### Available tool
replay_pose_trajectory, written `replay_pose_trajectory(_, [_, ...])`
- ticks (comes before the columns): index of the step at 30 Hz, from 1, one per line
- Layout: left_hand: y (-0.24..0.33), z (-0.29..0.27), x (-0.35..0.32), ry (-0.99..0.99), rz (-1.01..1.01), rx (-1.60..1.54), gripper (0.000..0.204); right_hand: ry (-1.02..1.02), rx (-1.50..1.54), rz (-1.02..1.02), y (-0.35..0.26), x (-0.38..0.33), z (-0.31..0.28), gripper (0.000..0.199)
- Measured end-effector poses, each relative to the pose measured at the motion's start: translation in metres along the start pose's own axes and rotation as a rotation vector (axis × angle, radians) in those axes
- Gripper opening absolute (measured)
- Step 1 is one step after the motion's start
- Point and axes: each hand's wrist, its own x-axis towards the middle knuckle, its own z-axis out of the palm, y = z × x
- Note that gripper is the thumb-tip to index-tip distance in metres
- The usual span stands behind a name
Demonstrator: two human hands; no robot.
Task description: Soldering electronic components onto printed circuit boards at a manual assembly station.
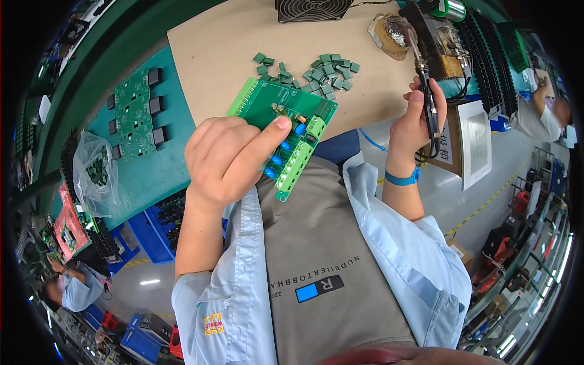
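My left hand (pixel 222 159) grips a green circuit board (pixel 267 97) by its near left side, the thumb lying over its components. The board is held tilted above the table's near edge and carries blue round parts, green terminal blocks and a long pale green connector. In my right hand (pixel 417 125) is a soldering iron (pixel 429 103), held upright by its black handle with the fingers wrapped round it. Its metal tip points away from me, beside a brown round pad (pixel 389 35) with silvery solder on it. Several small dark green rectangular pieces (pixel 328 73) lie scattered beyond the board.
A black fan (pixel 313 8) stands at the tan tabletop's (pixel 213 61) far edge. Far right are a solder spool (pixel 451 10) and black racks (pixel 486 58); a cardboard box (pixel 452 137) sits below. Leftward lie joined circuit boards (pixel 132 109) and a plastic bag (pixel 97 173). Two people work farther off.
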Motion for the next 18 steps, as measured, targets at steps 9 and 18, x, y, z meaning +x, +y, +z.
replay_pose_trajectory(9, [-0.001, -0.014, 0.005, 0.015, 0.091, 0.079, 0.016, -0.042, -0.114, 0.042, 0.013, -0.001, -0.002, 0.033])
replay_pose_trajectory(18, [0.001, -0.018, 0.005, 0.024, -0.039, 0.063, 0.017, -0.005, -0.048, 0.016, 0.014, -0.003, -0.005, 0.033])
